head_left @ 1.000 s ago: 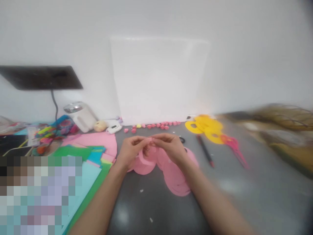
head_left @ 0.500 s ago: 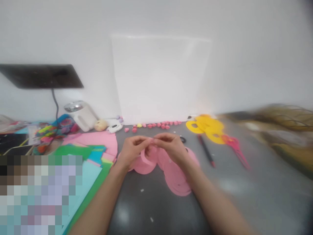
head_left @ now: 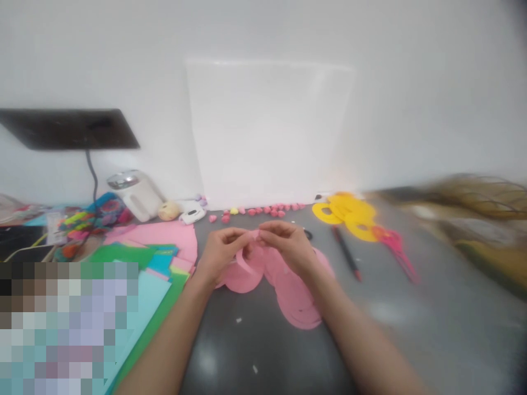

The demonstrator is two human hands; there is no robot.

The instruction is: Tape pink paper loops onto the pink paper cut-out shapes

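A curled strip of pink paper (head_left: 244, 264) hangs between my two hands, above the table. My left hand (head_left: 220, 252) pinches it between thumb and fingers. Close by on the right, my right hand (head_left: 290, 247) is closed in a pinch on the same pink paper, which shows between the fingertips. Pink paper circles (head_left: 298, 302) lie in an overlapping pile beneath my right wrist. Another pink circle (head_left: 242, 282) rests under my left hand. The exact hold at the fingertips is blurred.
Coloured paper sheets (head_left: 144, 302) lie at left. Yellow paper rings (head_left: 356, 216), a dark pencil (head_left: 347, 255) and pink scissors (head_left: 397, 252) lie at right. Small pink pieces (head_left: 274, 211) line the wall below a white sheet (head_left: 272, 131). A white container (head_left: 138, 197) leans at back left.
My fingertips have drawn slightly apart, and a little more pink paper shows between them. The rest looks the same.
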